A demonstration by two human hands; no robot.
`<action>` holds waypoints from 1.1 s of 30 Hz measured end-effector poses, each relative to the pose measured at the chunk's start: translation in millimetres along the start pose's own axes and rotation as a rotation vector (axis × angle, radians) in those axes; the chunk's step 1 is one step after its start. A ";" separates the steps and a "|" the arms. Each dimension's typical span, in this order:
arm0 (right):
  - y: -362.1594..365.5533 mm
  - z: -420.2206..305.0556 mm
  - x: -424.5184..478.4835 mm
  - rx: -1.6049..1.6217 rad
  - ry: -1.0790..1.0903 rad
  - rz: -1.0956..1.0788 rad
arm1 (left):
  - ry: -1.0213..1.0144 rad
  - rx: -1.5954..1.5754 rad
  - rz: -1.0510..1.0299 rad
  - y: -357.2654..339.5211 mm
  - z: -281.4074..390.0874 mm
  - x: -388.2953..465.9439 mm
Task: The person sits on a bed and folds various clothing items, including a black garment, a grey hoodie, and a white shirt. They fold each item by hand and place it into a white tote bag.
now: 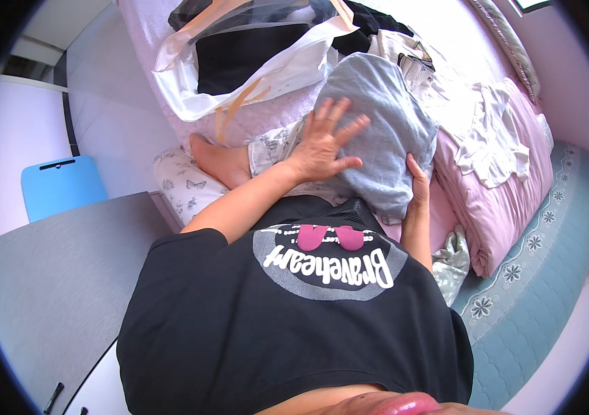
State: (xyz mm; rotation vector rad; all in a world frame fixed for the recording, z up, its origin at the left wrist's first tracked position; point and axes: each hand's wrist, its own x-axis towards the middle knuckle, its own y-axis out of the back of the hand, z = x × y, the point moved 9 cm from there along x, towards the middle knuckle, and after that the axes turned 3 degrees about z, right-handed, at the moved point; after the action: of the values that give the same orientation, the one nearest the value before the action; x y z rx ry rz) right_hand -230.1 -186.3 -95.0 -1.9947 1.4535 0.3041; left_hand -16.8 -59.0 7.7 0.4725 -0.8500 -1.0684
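Note:
A folded or bunched light grey cloth garment (372,104) lies over my lap. My left hand (325,142) is spread flat on or just above its left side; its fingers are apart and slightly blurred. At the lower right edge of the cloth, my right hand (419,181) grips it, thumb on top and the other fingers hidden beneath. Under the cloth, my leg in white printed trousers (268,148) is bent, with a bare foot (222,161) showing at the left.
Beyond the foot, a white plastic bag (180,93) with orange handles holds black fabric (248,57). To the right, a white garment (497,135) lies on folded pink bedding (471,207), beside a teal mattress edge (543,259). At left are a grey surface (66,275) and a blue panel (63,187).

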 end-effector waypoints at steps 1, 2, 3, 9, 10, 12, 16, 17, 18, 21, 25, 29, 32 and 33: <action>-9.2 -4.3 -8.1 -0.002 0.007 0.018 | 0.075 -0.113 0.080 6.7 -14.1 -1.5; -18.0 -9.1 -16.3 -0.012 -0.004 0.025 | 0.212 -0.166 0.151 13.9 -34.6 -5.9; -20.3 -9.1 -20.0 0.054 -0.055 0.010 | 0.430 -0.459 0.101 5.2 -59.7 -11.5; -46.0 -25.6 -33.5 0.200 -0.163 -0.127 | 0.892 -1.354 -0.126 -23.4 -80.2 -29.2; -48.7 -34.0 -33.6 0.193 -0.133 -0.113 | 0.934 -1.412 -0.173 -24.1 -71.4 -28.6; -67.3 -55.4 -47.3 0.237 -0.128 -0.165 | 0.977 -1.542 -0.232 -12.8 -45.4 -24.1; -107.0 -97.9 -71.6 0.158 -0.055 -0.220 | 0.810 -1.789 -0.199 7.2 -21.6 -21.0; -123.9 -107.7 -81.6 0.146 -0.018 -0.229 | 0.765 -1.823 -0.147 18.3 -18.9 -19.9; -139.3 -121.6 -92.4 0.077 0.072 -0.184 | 0.717 -1.857 -0.101 32.3 -13.7 -17.4; -189.5 -147.7 -110.3 0.051 0.223 -0.215 | 0.622 -1.842 0.062 84.1 -9.7 -14.0; -266.7 -157.6 -105.8 0.036 0.125 -0.457 | 0.588 -1.796 0.290 147.0 -24.9 -25.2; -335.8 -142.7 -98.9 -0.098 0.030 -0.508 | 0.618 -1.701 0.553 187.6 -57.2 -56.9; -365.9 -118.1 -64.7 -0.235 -0.131 -0.483 | 0.846 -1.732 0.628 192.2 -79.7 -70.7; -374.4 -105.2 -57.9 -0.276 -0.182 -0.464 | 0.960 -1.742 0.650 191.1 -86.8 -76.4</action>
State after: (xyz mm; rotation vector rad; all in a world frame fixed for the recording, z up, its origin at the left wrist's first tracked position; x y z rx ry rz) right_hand 72.7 -139.3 151.3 -2.3815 0.8373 0.4847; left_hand 143.5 86.9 61.5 -0.7304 0.8469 -0.5060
